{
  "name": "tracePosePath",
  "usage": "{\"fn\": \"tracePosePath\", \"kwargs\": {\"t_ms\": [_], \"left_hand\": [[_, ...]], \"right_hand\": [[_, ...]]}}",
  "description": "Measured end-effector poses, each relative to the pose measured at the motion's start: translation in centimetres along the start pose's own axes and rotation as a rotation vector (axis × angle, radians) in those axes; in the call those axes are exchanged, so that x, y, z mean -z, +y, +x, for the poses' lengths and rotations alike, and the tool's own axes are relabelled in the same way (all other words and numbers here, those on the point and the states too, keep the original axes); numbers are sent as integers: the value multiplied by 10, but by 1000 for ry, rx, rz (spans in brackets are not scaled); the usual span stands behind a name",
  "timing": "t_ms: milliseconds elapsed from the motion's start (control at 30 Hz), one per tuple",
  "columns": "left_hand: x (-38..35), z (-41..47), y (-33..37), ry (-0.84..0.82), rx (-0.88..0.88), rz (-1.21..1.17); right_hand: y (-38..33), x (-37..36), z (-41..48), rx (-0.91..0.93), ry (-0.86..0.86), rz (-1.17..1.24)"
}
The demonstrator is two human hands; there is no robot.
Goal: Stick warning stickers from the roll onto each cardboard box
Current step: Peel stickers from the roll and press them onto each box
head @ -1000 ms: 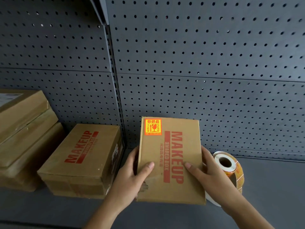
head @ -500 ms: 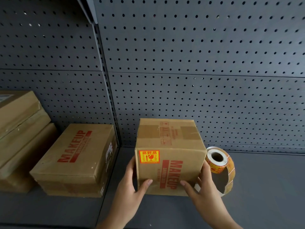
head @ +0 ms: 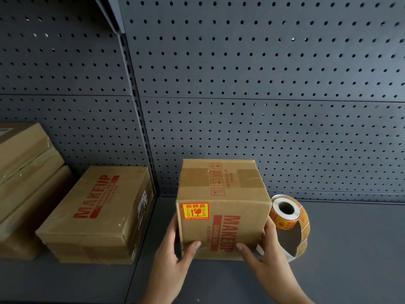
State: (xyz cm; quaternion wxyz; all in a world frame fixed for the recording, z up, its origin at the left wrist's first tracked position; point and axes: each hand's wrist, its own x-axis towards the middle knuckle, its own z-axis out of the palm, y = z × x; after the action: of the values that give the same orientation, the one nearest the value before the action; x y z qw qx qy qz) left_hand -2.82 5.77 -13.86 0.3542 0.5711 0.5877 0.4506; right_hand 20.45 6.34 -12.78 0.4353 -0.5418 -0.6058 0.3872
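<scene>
The left grip [head: 173, 255] and right grip [head: 266, 253] clasp the box [head: 245, 216]; I'd set it down square, clear of the roll [head: 289, 218] at three o'clock.

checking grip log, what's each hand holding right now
Left hand: holds the stickered box by its left side.
Right hand: holds the same box's right side.

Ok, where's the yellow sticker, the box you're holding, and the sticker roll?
warning sticker [head: 195, 211]: head view, middle of the yellow label.
held box [head: 230, 231]: head view, front face, on the red MAKEUP print.
sticker roll [head: 285, 223]: head view, orange outer winding below the core hole.
</scene>
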Motion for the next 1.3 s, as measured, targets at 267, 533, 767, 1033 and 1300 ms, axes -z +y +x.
{"fn": "tracePosePath", "kwargs": {"t_ms": [267, 533, 767, 1033, 1300], "left_hand": [[-1, -3, 6, 49, -47, 3], [-12, -1, 40, 123, -229, 33], [-54, 5, 85, 98, -368, -17], [-142, 4, 118, -46, -431, -60], [-239, -8, 148, -158, -462, -79]], "right_hand": [[-4, 1, 1, -5, 5, 11], [-25, 33, -6, 9, 44, 34], [-41, 96, -13, 49, 103, 50], [-29, 192, -31, 15, 238, -24], [2, 281, -57, -50, 312, -71]]}}
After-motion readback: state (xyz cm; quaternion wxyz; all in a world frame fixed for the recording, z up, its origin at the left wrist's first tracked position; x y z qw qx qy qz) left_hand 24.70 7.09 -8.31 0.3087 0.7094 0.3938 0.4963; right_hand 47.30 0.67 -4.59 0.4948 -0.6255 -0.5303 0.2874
